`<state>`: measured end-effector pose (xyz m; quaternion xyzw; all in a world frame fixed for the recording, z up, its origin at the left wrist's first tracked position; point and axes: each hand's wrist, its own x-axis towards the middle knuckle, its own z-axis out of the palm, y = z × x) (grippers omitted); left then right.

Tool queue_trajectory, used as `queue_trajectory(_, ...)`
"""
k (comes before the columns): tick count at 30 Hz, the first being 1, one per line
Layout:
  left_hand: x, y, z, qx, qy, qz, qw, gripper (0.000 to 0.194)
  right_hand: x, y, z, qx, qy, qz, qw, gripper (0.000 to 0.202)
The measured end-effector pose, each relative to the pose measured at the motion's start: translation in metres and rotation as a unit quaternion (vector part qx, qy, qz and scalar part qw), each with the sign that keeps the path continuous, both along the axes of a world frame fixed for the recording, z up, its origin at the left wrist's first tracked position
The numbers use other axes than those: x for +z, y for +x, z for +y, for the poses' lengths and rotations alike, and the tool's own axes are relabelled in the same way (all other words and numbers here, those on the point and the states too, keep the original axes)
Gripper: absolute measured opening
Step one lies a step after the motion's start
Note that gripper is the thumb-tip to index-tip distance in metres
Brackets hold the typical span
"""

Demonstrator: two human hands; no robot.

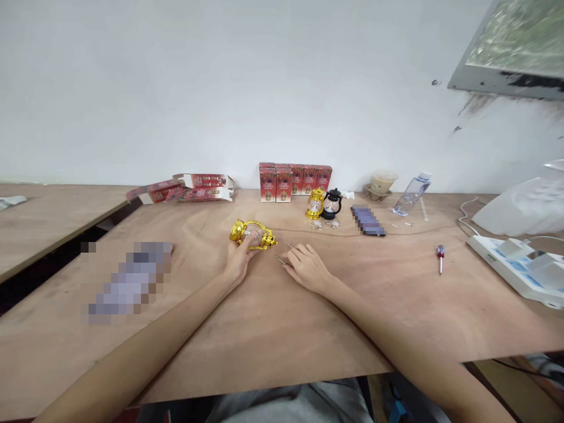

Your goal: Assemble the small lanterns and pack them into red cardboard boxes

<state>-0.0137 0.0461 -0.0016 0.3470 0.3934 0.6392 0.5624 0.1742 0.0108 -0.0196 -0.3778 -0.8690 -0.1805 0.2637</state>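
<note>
My left hand [238,258] is closed around a small gold lantern [253,233], which lies on its side with its pointed top toward the right. The fingers cover part of its clear globe. Just right of that top, my right hand [305,267] rests low over the table, its fingers closed on a thin metal wire piece [279,259]. Two thin ends stick out toward the lantern; the rest is hidden under the fingers. Farther back stand another gold lantern [315,204] and a black lantern [332,204], both upright, with small metal wire pieces [316,225] in front.
Several red boxes [275,185] stand against the wall, with flattened red cartons [194,192] to their left. Rightward are a phone [368,220], a cup [382,182], a tilted water bottle [412,194], a screwdriver [440,252] and a power strip [506,264]. A blurred-out object [132,285] lies left.
</note>
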Motion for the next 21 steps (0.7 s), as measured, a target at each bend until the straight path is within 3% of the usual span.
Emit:
queue_trajectory(4,0.001,-0.001,-0.001,-0.008,0.005,0.009,1.000,0.038,-0.002,0.000,0.003,-0.013,0.019,-0.023,0.999,0.011)
queue_trajectory(8,0.001,0.000,-0.002,-0.008,0.005,0.012,1.000,0.038,-0.001,0.000,0.004,0.040,0.037,-0.045,0.998,0.018)
queue_trajectory(12,0.000,0.000,-0.001,-0.018,0.006,0.011,1.000,0.038,0.004,-0.003,-0.004,0.101,-0.027,0.075,0.992,0.019)
queue_trajectory(17,0.000,0.000,-0.004,-0.047,0.007,0.014,0.999,0.039,0.006,-0.008,-0.008,0.073,-0.193,0.338,0.918,0.018)
queue_trajectory(21,0.001,0.001,-0.007,-0.080,-0.002,0.006,0.997,0.037,0.003,-0.005,-0.001,0.021,-0.255,0.409,0.876,0.019)
